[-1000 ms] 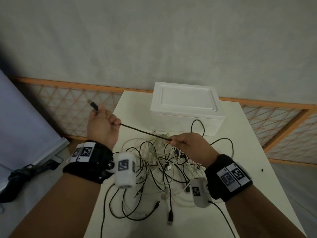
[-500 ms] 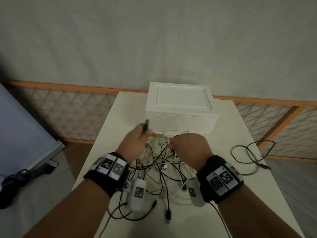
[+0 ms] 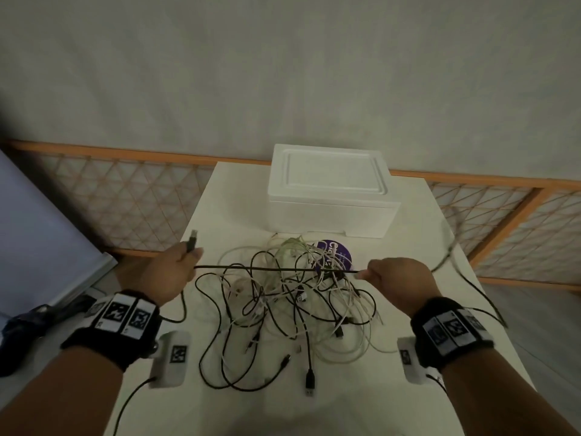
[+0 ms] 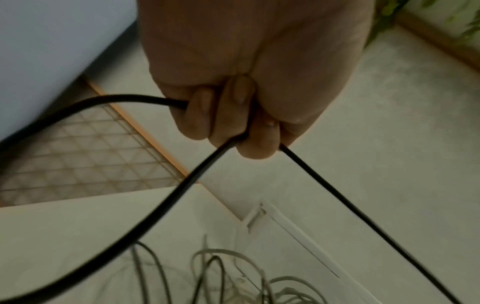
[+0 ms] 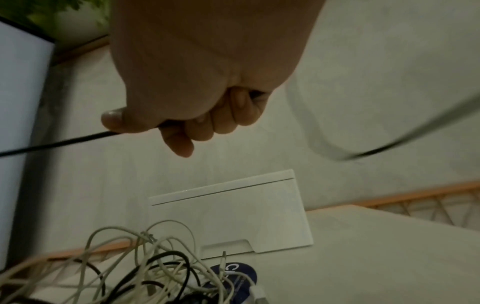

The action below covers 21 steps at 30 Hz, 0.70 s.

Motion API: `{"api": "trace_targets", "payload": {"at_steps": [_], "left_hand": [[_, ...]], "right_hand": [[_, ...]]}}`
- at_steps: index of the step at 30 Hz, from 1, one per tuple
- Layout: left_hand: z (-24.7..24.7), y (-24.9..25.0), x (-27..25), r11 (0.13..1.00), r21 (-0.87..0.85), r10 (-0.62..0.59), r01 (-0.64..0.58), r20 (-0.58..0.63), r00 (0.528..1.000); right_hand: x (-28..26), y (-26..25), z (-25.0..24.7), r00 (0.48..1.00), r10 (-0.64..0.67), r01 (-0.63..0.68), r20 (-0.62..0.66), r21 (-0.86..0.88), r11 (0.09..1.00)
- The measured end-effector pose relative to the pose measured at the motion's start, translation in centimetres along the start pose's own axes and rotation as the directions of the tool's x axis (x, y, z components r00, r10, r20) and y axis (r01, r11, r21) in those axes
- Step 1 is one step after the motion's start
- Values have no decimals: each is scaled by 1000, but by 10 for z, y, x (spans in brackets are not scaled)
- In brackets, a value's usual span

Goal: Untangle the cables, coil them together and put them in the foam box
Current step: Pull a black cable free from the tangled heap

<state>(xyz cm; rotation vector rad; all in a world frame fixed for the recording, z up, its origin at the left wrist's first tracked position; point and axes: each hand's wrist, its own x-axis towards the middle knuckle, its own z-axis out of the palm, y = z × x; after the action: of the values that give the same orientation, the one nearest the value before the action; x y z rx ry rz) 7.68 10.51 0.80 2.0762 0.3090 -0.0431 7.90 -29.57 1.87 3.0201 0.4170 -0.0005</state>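
A tangle of black and white cables [image 3: 292,297] lies on the white table [image 3: 418,247] in front of the closed white foam box [image 3: 330,196]. One black cable [image 3: 273,268] is stretched taut above the pile between both hands. My left hand [image 3: 176,272] grips it near its USB plug [image 3: 192,240], which sticks up past the fingers [image 4: 228,115]; a loop hangs from the fist. My right hand [image 3: 390,278] pinches the same black cable [image 5: 64,142] between thumb and fingers. The rest trails blurred off to the right [image 3: 471,278]. The foam box [image 5: 233,214] shows under the right hand.
A round purple label [image 3: 336,253] lies under the cables near the box. Loose plugs [image 3: 309,379] lie at the pile's near side. An orange-framed lattice fence [image 3: 125,196] runs behind the table; a pale panel [image 3: 37,234] stands at the left.
The hands were close together over the pile half a second ago. They have moved apart, left and right, drawing the black cable taut between them. The loose end at the right is swinging.
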Motion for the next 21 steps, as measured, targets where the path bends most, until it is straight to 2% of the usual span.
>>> {"api": "trace_targets", "payload": {"at_steps": [4,8,9,11,13,15,17,20,21], "left_hand": [[-18,-36,-7,967,251,-25,37,-49,998],[-37,-64,-17,882,468,42,59,-202,978],[-46,-74,-18,877,472,19,90,-220,975],[-66,-94,-19,884,415,-120,215,-243,963],[-79,-112,-20,870,390,-208,303,-266,941],[-77,-111,-24,845,426,-240,323,-238,941],[-59,-99,-31,857,438,-221,272,-163,961],[-24,-67,-44,912,367,-208,182,33,978],[-12,-56,-51,928,341,-202,153,114,973]], "right_hand": [[-5,1,17,1000,-7,7,-3,-19,1000],[-24,30,29,987,150,-151,63,11,989],[-30,43,34,979,190,-192,67,16,981],[-43,70,41,956,284,-286,68,20,958],[-56,90,45,931,360,-362,56,50,931],[-63,98,43,905,422,-424,55,32,905],[-60,114,53,868,486,-488,102,-6,873],[-50,150,80,813,499,-512,299,-42,858],[-41,147,78,796,531,-540,289,-56,840]]}}
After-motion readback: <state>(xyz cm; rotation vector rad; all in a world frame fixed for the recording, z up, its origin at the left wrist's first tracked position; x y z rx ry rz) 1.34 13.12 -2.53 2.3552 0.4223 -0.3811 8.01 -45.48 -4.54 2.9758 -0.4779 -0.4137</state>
